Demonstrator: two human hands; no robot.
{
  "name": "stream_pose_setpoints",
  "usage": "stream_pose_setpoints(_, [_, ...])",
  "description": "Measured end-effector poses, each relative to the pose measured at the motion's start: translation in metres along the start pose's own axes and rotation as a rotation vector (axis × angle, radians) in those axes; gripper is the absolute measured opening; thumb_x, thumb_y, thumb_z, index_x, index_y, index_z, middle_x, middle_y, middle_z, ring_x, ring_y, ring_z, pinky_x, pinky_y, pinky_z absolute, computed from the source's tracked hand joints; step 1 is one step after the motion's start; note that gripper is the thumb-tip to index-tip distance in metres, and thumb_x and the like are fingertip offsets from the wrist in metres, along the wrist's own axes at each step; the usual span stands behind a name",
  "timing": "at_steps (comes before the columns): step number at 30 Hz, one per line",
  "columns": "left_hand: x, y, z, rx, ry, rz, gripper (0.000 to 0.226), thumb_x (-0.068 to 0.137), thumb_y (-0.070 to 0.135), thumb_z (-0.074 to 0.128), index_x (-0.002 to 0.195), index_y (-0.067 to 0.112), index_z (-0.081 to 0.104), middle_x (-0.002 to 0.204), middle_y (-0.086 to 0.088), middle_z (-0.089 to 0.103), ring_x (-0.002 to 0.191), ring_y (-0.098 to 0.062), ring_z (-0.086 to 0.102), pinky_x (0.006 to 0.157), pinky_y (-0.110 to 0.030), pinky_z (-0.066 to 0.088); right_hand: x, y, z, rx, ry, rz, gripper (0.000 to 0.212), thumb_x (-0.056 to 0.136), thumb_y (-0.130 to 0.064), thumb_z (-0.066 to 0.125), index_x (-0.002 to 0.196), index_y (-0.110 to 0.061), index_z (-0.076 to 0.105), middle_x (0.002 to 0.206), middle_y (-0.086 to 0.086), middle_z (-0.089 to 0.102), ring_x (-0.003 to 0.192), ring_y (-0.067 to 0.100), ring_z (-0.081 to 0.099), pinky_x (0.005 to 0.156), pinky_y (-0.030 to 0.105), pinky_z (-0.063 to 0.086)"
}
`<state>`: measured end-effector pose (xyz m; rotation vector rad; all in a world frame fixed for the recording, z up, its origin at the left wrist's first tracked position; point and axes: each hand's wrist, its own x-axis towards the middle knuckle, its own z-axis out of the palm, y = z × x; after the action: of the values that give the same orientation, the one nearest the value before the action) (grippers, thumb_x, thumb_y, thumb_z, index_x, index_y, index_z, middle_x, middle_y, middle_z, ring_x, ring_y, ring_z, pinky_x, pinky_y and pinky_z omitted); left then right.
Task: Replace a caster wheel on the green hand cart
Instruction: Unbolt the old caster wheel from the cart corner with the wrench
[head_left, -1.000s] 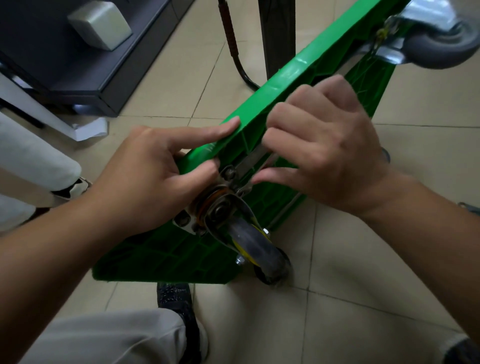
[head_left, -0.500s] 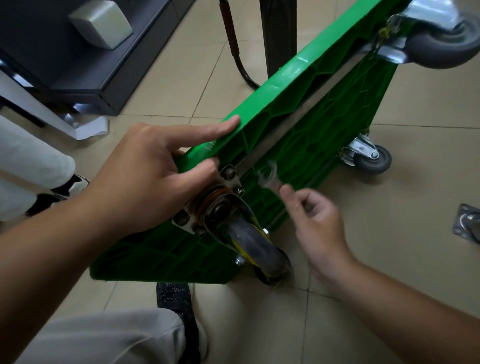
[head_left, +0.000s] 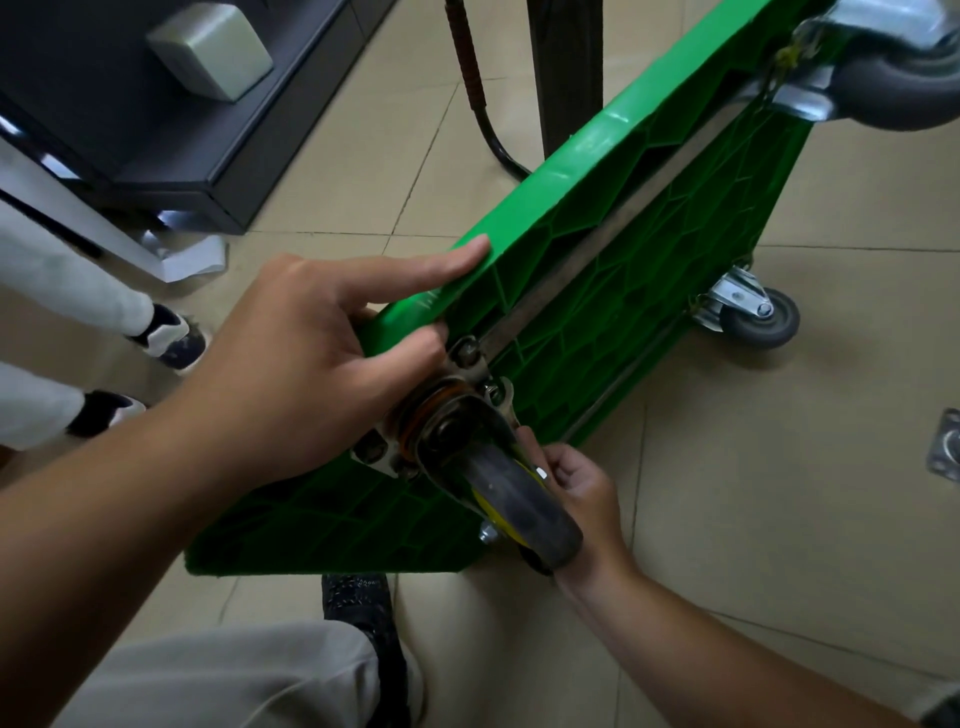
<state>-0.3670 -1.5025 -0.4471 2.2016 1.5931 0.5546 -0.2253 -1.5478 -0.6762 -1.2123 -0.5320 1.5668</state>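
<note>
The green hand cart (head_left: 613, 291) stands tilted on its edge, ribbed underside facing me. Its near caster wheel (head_left: 514, 499), dark with a yellow hub, hangs from a rusty mounting plate (head_left: 395, 447) bolted at the lower corner. My left hand (head_left: 311, 358) grips the cart's edge beside that plate, index finger stretched along the rim. My right hand (head_left: 576, 488) sits behind the wheel, fingers closed on a small metal wrench (head_left: 506, 402) whose head rests at a bolt on the plate. Two other casters, one (head_left: 753, 312) on the floor and one (head_left: 904, 78) at top right, remain mounted.
A loose metal caster plate (head_left: 946, 447) lies on the tiled floor at the right edge. A dark cabinet (head_left: 171, 130) stands at top left, with a dark post (head_left: 566, 67) and a cable behind the cart. Another person's legs and shoes (head_left: 166, 338) are at left. My own shoe (head_left: 358, 603) is under the cart.
My right hand left the upper edge of the cart, dropped lower with the wrench, and now holds it against a bolt behind the near wheel. My left hand stayed put.
</note>
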Motion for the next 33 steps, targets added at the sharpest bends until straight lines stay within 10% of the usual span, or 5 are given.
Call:
stream_pose_setpoints(4, [-0.001, -0.001, 0.0, -0.034, -0.004, -0.009, 0.051, 0.088, 0.039, 0.065, 0.132, 0.064, 0.057, 0.104, -0.005, 0.08, 0.052, -0.023, 0.066, 0.047, -0.042, 0.058, 0.013, 0.004, 0.007, -0.04, -0.015, -0.027, 0.067, 0.034, -0.09, 0.08, 0.057, -0.028, 0.069, 0.06, -0.002, 0.059, 0.068, 0.02, 0.056, 0.069, 0.034, 0.045])
stream_pose_setpoints(14, [-0.001, -0.006, 0.005, -0.034, 0.017, 0.02, 0.049, 0.092, 0.037, 0.067, 0.134, 0.06, 0.058, 0.116, 0.015, 0.076, 0.081, -0.033, 0.077, 0.063, -0.057, 0.062, 0.045, -0.009, -0.005, -0.237, 0.029, -0.274, 0.04, 0.065, -0.053, 0.09, 0.071, -0.023, 0.066, 0.061, -0.014, 0.065, 0.057, -0.002, 0.057, 0.056, 0.016, 0.045])
stream_pose_setpoints(22, [-0.001, -0.012, 0.01, -0.063, 0.068, 0.099, 0.049, 0.095, 0.017, 0.073, 0.139, 0.038, 0.064, 0.133, 0.03, 0.063, 0.096, 0.018, 0.065, 0.078, 0.0, 0.045, 0.076, -0.077, -0.034, -0.626, -0.045, -0.591, 0.055, 0.053, -0.085, 0.075, 0.072, -0.034, 0.062, 0.072, -0.018, 0.065, 0.072, -0.002, 0.06, 0.061, 0.008, 0.039])
stream_pose_setpoints(28, [-0.001, -0.012, 0.009, -0.054, 0.067, 0.104, 0.051, 0.095, 0.017, 0.073, 0.139, 0.041, 0.063, 0.131, 0.034, 0.062, 0.101, 0.01, 0.068, 0.081, -0.003, 0.049, 0.06, -0.157, -0.031, -1.067, -0.105, -1.218, 0.062, 0.069, -0.072, 0.078, 0.076, -0.012, 0.064, 0.079, -0.001, 0.059, 0.079, 0.024, 0.054, 0.076, 0.035, 0.035])
stream_pose_setpoints(33, [0.0, -0.01, 0.007, -0.072, 0.046, 0.073, 0.049, 0.091, 0.03, 0.068, 0.135, 0.051, 0.063, 0.126, 0.034, 0.065, 0.105, -0.008, 0.073, 0.087, -0.041, 0.062, 0.03, -0.207, -0.009, -1.395, -0.147, -1.746, 0.062, 0.073, -0.068, 0.078, 0.082, -0.009, 0.061, 0.087, 0.01, 0.065, 0.083, 0.032, 0.06, 0.078, 0.042, 0.038])
